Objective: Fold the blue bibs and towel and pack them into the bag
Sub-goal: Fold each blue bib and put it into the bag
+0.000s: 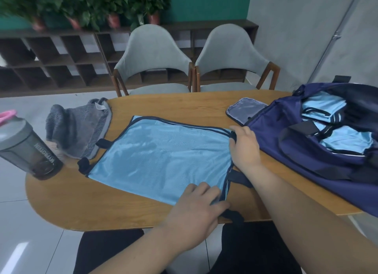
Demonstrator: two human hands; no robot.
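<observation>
A light blue mesh bib (pixel 161 155) with dark trim lies spread flat on the wooden table (pixel 98 208). My left hand (pixel 196 210) grips its near right corner at the table's front edge. My right hand (pixel 244 147) pinches the bib's far right corner by the dark trim. To the right stands an open navy bag (pixel 274 134) with folded blue bibs (pixel 345 140) inside. A grey towel (pixel 77 130) lies crumpled at the table's left end.
A grey shaker bottle (pixel 26 148) with a pink loop stands at the left edge. The bag's mesh flap (pixel 243 112) rests on the table behind my right hand. Two grey chairs (pixel 155 60) stand behind the table, with shelves and potted plants beyond.
</observation>
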